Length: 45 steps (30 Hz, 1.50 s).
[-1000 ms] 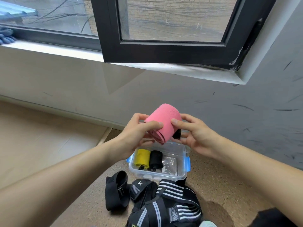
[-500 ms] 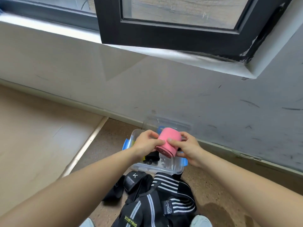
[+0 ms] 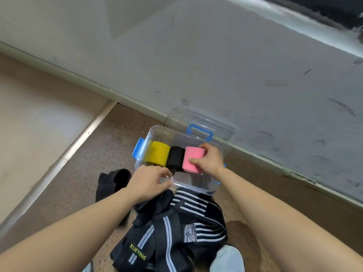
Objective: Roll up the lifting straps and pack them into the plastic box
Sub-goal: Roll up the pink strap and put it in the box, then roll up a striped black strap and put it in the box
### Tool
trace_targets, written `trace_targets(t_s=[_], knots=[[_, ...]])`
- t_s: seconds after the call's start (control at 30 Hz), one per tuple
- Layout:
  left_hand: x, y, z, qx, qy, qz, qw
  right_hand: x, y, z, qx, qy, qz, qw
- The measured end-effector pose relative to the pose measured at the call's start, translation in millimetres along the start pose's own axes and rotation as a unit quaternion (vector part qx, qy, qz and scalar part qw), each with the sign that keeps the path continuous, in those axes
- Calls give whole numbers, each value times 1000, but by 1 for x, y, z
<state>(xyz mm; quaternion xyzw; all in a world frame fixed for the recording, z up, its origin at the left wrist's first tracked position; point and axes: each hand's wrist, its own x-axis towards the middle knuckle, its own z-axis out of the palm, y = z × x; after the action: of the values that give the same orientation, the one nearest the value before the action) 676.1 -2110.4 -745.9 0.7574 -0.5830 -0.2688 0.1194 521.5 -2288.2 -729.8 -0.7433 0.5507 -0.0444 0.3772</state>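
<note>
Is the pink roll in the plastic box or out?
In. The pink roll sits beside the black roll within the plastic box walls, right hand gripping it.

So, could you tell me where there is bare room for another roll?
Inside the plastic box, a strip lies bare behind the yellow roll and black roll, along the far wall. The floor left of the box is bare too. The near side is crowded: left hand on the rim, right hand gripping the pink roll, unrolled straps.

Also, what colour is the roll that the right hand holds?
Pink. The roll shows best in the head view, in the box.
</note>
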Motion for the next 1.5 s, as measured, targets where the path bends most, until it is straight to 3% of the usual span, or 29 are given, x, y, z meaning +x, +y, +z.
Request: trace_targets(t_s=[0.2,0.5,0.63,0.73,0.8,0.97,1.07,1.17,1.23,1.33,1.4,1.5], knots=[[0,-9,16,23,53,24,998,11,14,26,-78,4,20,997],[-1,-11,20,11,65,40,997,0,27,22,-168,-34,-64,983],[0,-12,20,7,63,37,997,-10,29,11,-346,-59,-182,918],[0,-12,22,9,72,40,997,-8,33,5,-409,-154,-249,864],[1,-13,22,12,76,41,996,-5,33,2,-411,-212,-234,855],[0,-12,21,25,84,55,995,0,19,-2,-427,-236,-205,849],[-3,-9,16,7,90,63,994,-6,15,-4,-365,-209,-183,889],[-11,-10,19,7,123,92,988,-36,17,-9,-293,-122,-246,916],[-22,-12,24,36,173,108,978,-68,22,-9,-255,-92,-322,907],[-48,-14,31,69,235,143,959,-111,37,-1,-264,-141,-379,876],[-65,-15,38,77,196,164,964,-126,50,9,-273,-199,-338,878],[-83,-8,50,73,-20,83,994,-136,69,23,-268,-232,-255,900]])
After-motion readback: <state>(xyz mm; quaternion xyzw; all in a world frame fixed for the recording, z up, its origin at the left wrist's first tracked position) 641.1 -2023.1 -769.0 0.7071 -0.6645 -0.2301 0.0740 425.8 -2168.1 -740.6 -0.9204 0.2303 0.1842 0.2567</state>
